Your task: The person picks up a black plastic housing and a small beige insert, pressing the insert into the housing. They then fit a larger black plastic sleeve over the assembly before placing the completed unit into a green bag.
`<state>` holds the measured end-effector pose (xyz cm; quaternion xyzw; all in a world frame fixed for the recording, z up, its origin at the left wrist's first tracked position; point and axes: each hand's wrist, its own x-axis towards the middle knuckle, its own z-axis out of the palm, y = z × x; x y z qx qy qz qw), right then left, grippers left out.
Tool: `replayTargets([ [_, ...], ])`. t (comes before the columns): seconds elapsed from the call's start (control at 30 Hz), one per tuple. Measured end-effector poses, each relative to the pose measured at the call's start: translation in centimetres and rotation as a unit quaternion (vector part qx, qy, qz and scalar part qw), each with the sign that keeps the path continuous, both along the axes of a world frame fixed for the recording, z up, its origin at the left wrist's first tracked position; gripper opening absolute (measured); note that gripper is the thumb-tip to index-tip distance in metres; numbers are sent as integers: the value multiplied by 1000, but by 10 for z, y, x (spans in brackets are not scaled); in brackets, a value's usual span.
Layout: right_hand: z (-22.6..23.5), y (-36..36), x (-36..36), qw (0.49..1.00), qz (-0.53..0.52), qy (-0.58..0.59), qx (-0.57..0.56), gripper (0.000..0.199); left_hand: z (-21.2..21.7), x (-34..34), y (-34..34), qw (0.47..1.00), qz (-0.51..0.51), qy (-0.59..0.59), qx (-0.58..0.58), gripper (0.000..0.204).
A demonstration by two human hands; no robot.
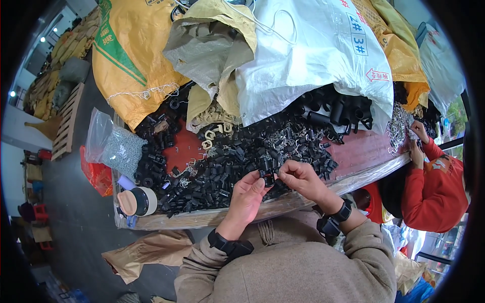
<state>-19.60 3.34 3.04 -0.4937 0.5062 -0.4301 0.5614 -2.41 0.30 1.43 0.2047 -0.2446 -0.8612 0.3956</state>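
Note:
Near the table's front edge, my left hand [246, 196] is closed around a small black plastic part [267, 177], held upright between thumb and fingers. Just to its right is my right hand [304, 181], its thumb and forefinger pinched together close to the part. Whatever sits in that pinch is too small to make out. Below and beyond both hands spreads a heap of small black plastic pieces [217, 177]. Bent metal hooks [303, 135] lie scattered over the heap's far right part.
White and yellow sacks [313, 55] spill larger black tubes [336, 108] at the back. Cream rings [207, 144] lie mid-table. To the left are a bag of small screws [125, 151] and a lidded cup [144, 201]. A person in red [437, 187] works at the right end.

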Motion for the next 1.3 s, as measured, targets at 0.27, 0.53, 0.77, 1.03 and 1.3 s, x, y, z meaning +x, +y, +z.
replayTargets([
  [0.27, 2, -10, 0, 994, 0, -64, 90, 13, -10, 1, -6, 999, 2, 20, 28, 26],
  [0.53, 15, -10, -6, 977, -5, 119, -179, 8, -4, 4, -7, 993, -60, 1, 99, 25],
  [0.77, 35, 6, 11, 920, -12, 239, -311, 8, 2, 7, 10, 991, -72, -3, 110, 23],
  [1.03, 32, 16, 9, 921, 24, 248, -298, 14, 7, 11, 16, 991, -85, -58, 88, 21],
  [1.3, 6, -1, 19, 998, 51, -24, 13, 10, 6, 29, 5, 990, -77, -83, 85, 23],
])
